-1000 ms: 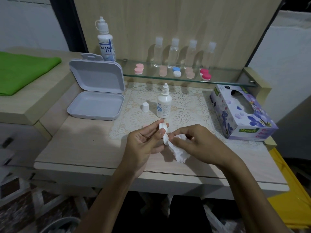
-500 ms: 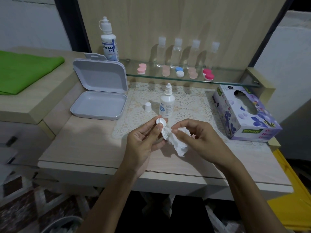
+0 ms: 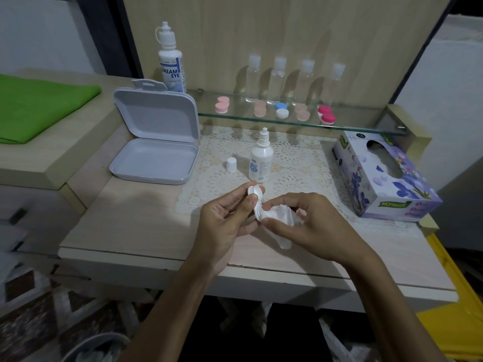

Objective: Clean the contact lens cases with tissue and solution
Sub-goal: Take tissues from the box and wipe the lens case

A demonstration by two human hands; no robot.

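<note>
White contact lens case (image 3: 255,202), pinched on edge between thumb and fingers of the left hand (image 3: 224,223) above the table (image 3: 125,226). Right hand (image 3: 311,226), fingers curled, presses a crumpled tissue (image 3: 281,216) against the case's lower well. Just beyond the grip: uncapped solution bottle (image 3: 260,159) and its cap (image 3: 231,164); farther right, tissue box (image 3: 384,178).

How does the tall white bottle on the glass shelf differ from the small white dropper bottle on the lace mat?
The tall white bottle stands on the glass shelf, capped; the small white dropper bottle stands lower, on the lace mat, uncapped. Both stand upright, untouched by either hand.
</note>
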